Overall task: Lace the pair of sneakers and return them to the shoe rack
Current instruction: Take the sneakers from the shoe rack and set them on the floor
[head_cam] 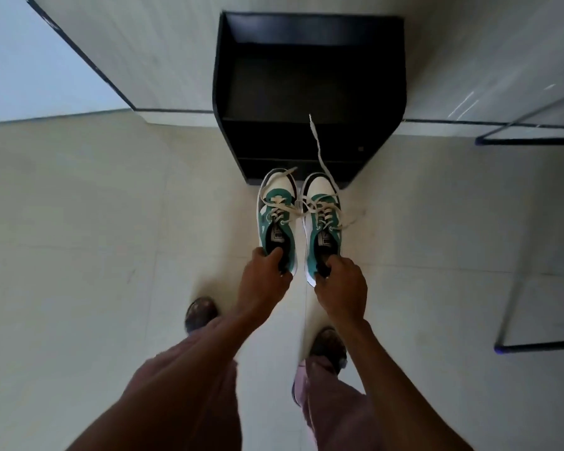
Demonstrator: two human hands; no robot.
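Two green, white and black sneakers hang side by side in front of me, toes pointing away. My left hand [263, 281] grips the heel of the left sneaker [276, 208]. My right hand [341, 284] grips the heel of the right sneaker [321, 203]. Cream laces [318, 148] are threaded through the eyelets, and loose ends trail; one long end swings up over the rack. The black shoe rack [310, 76] stands against the wall just beyond the toes, its shelves dark and bare.
Pale floor tiles [95, 239] spread all around. My two feet in brown shoes [201, 312] stand below the hands. A thin metal frame [518, 255] stands at the right. A wall corner with dark skirting [88, 63] runs at the left.
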